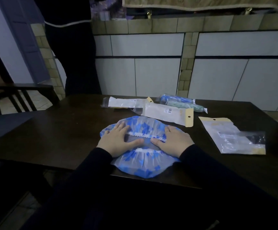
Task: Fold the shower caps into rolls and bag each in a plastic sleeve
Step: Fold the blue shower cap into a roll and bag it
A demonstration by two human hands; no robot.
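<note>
The dark wooden counter (60, 130) fills the middle of the view, with a tiled wall behind it and a dark chair (23, 97) at its far left corner. On the near part of the counter lies the blue-flowered shower cap (139, 165), spread flat with its opening facing up and its near edge hanging a little over the counter's front edge; the white elastic rim (144, 134) shows as two gathered lines between the hands. The left hand (116, 141) and the right hand (174, 143) press flat on the cap's two sides, fingers straight — neither grip closes on anything. Beyond the cap lies an empty plastic sleeve (166, 114) with a yellow hang tab, another sleeve (125, 102) farther back, and a third sleeve (231, 136) well off to the right. At the far edge sit two bagged rolls, one blue (176, 98), one green (184, 105).

By my reading, the step in hand is flattening the cap before folding. The next move calls for bringing the sides inward into a narrow strip, squeezing air out, then rolling tightly — slippery film may spring open unless held down.
</note>
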